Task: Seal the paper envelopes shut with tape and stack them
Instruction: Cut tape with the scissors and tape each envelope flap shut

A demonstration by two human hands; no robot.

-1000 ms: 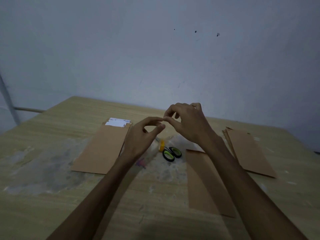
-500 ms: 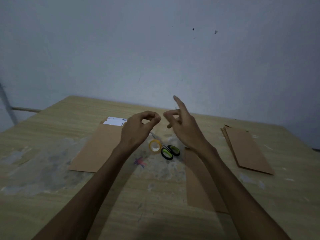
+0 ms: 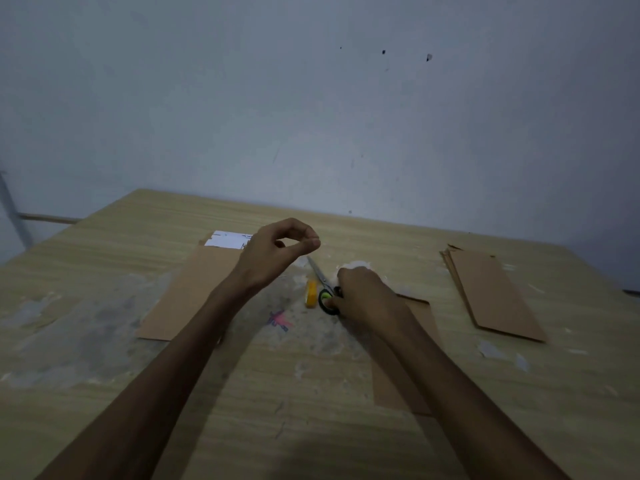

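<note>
- The right hand (image 3: 367, 296), raised half a second ago, has dropped to the worktop (image 3: 311, 427) and curls round the scissors (image 3: 325, 292) handles.
- The left hand (image 3: 277, 254) stays lifted, thumb and forefinger pinched; whether tape is between them cannot be told.
- Bare worktop lies nearest the person.
- One brown envelope (image 3: 415, 341) lies under the right forearm, another (image 3: 194, 292) at left, a stack (image 3: 495, 292) far right.
- The yellow tape roll (image 3: 311, 294) stands just beside the scissors.
</note>
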